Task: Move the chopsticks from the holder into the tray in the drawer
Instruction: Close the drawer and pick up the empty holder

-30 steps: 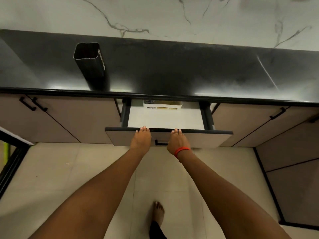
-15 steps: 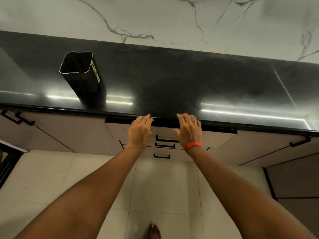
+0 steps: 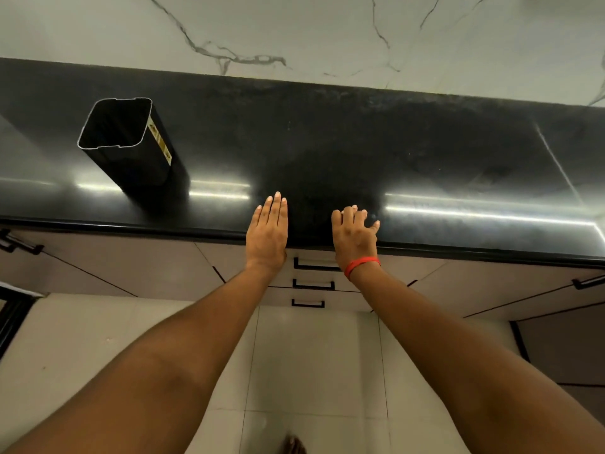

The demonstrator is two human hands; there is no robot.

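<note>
The black square holder (image 3: 131,149) stands on the dark countertop (image 3: 360,152) at the left; I see no chopsticks inside it. My left hand (image 3: 267,235) lies flat, palm down, on the counter's front edge. My right hand (image 3: 354,235), with a red band at the wrist, rests beside it with fingers slightly curled. Neither hand holds anything. The top drawer (image 3: 314,262) under the hands is shut, so the tray and the chopsticks are hidden.
Two more drawers with black handles (image 3: 311,285) sit below the top one. Cabinet doors (image 3: 114,267) flank the drawers on both sides. A marble wall (image 3: 327,34) backs the counter. Pale floor tiles (image 3: 311,355) lie below, with my foot at the bottom edge.
The drawer went from pulled out to shut. Both hands then rose from the drawer front onto the counter's edge. The view tilted up toward the counter.
</note>
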